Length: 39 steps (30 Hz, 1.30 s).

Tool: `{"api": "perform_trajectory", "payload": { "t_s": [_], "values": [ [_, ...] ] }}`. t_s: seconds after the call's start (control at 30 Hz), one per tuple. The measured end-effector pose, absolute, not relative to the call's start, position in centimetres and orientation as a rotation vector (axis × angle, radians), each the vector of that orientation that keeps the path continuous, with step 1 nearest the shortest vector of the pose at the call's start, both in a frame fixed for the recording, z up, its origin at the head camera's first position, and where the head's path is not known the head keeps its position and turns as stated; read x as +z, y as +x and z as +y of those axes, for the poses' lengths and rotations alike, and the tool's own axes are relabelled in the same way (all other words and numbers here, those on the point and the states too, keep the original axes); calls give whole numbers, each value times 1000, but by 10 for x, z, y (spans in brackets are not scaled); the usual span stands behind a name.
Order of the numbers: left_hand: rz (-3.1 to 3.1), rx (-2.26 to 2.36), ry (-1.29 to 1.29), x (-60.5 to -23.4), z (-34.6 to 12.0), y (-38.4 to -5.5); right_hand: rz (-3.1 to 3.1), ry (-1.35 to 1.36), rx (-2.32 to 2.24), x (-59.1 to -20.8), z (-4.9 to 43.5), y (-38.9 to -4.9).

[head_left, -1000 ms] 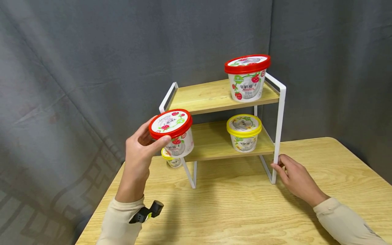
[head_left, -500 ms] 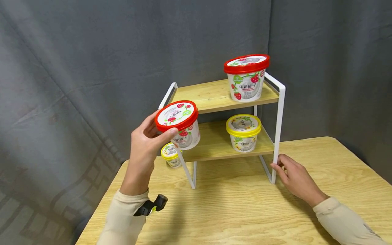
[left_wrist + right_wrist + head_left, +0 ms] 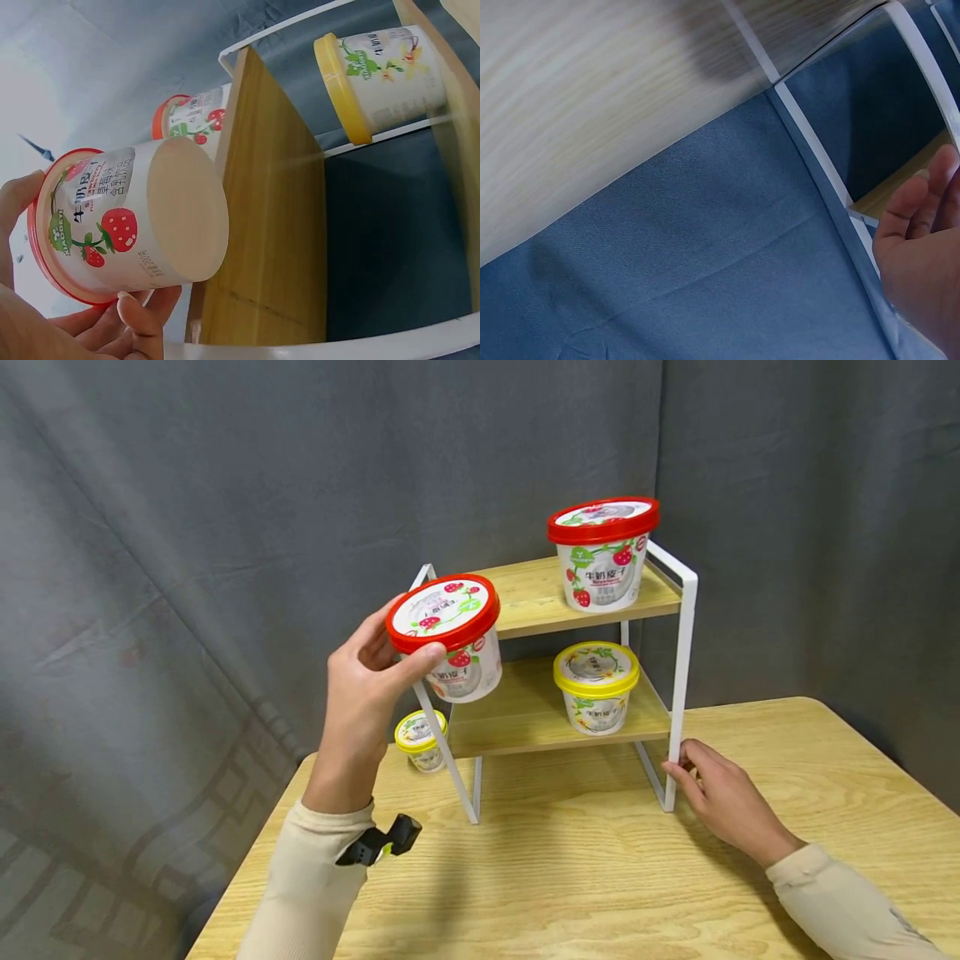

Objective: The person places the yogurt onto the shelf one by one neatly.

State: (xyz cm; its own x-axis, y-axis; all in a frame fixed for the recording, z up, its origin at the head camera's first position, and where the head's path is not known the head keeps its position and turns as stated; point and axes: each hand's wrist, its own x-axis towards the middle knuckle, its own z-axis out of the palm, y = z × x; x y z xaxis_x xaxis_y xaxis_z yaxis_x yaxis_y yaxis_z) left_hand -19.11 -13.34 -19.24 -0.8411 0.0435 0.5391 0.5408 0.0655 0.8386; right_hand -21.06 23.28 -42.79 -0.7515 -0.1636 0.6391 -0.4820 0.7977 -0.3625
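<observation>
My left hand (image 3: pixel 360 693) grips a white tub with a red lid and strawberry print (image 3: pixel 472 672), thumb on the front of the lid rim. The tub is raised and tilted, overlapping the left end of the rack's upper shelf (image 3: pixel 525 597) in the head view. From the left wrist, the base of this tub (image 3: pixel 187 210) appears close to the shelf edge. My right hand (image 3: pixel 731 797) pinches the rack's front right white leg (image 3: pixel 682 685) near its bottom. Another red-lidded strawberry tub (image 3: pixel 603 572) stands at the right of the upper shelf.
On the lower shelf (image 3: pixel 502 718) stands a yellow-lidded tub (image 3: pixel 597 710), toward the right. A second yellow-lidded tub (image 3: pixel 422 739) sits on the wooden table (image 3: pixel 570 877), beyond the rack's left leg. Grey cloth (image 3: pixel 300 485) hangs behind.
My left hand has lifted the red-lidded tub upward and slightly right, over the left end of the upper shelf in view. The right hand stays on the leg.
</observation>
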Motion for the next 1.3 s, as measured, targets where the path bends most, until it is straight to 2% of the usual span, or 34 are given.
{"api": "perform_trajectory", "payload": {
  "t_s": [1.0, 1.3],
  "values": [
    [-1947, -1928, -651, -169, -106, -216, -2396, 460, 706, -428, 234, -210],
    [-1933, -2021, -548, -164, -99, -230, -2402, 456, 712, -428, 233, -210]
  ]
}}
